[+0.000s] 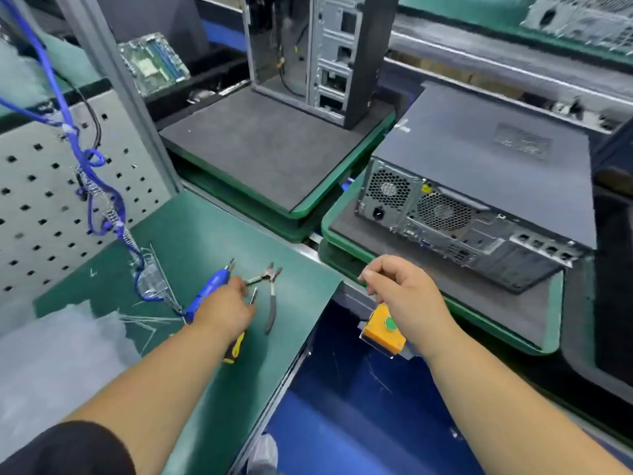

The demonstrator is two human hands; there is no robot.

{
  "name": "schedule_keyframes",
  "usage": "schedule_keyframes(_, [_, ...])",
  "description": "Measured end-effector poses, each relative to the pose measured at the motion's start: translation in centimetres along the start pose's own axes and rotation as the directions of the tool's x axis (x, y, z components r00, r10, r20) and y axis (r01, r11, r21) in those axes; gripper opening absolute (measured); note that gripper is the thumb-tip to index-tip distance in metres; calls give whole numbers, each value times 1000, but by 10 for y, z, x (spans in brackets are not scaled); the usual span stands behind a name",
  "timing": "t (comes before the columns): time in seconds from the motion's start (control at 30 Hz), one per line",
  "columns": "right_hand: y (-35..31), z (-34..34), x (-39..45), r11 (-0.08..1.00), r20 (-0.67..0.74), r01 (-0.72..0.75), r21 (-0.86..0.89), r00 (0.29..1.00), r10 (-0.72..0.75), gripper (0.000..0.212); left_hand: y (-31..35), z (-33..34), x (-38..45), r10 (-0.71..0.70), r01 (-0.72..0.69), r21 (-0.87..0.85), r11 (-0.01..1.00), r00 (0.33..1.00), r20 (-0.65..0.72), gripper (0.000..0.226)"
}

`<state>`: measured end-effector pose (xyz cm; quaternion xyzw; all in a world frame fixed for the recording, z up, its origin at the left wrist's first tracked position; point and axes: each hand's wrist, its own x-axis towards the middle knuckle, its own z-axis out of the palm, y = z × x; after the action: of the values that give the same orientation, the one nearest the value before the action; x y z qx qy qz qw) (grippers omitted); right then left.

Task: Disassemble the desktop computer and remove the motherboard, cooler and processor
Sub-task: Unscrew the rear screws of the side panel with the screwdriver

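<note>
A closed dark desktop computer (479, 166) lies on its side on a foam-topped green tray (534, 341), rear panel with fan grilles facing me. My right hand (400, 296) hovers in front of it, above a yellow box with a green button (383, 332); its fingers are loosely curled and nothing shows in them. My left hand (222, 308) rests over tools on the green mat (212, 228). Its fingertips touch a handle of the side cutters (270, 296). A blue electric screwdriver (205, 293) lies beside that hand, and a yellow-black screwdriver (236, 347) is partly hidden under the wrist.
An emptied upright case (308, 53) stands on a second foam tray (274, 149) behind the mat. A motherboard (154, 63) lies in a black bin at back left. A grey pegboard (44, 200) and a hanging blue cable (92, 190) are on the left.
</note>
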<state>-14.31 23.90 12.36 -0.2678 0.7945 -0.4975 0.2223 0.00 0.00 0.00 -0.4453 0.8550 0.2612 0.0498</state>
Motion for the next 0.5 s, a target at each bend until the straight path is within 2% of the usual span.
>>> schedule_keyframes(0.07, [-1,6,4,1000,-10,-24,6,1000,24,24,-4,6,3,-13,8,119,993,999,44,28])
schedule_keyframes(0.3, [0,14,11,996,16,-80,41,997,79,21,-8,26,15,-45,29,257,966,998,55,39])
schedule_keyframes(0.43, [2,14,9,994,44,-92,57,995,90,19,-9,29,16,-24,7,280,960,998,58,31])
schedule_keyframes(0.5, [3,11,7,994,41,-85,75,996,82,20,-8,23,15,-13,8,205,979,1000,21,27])
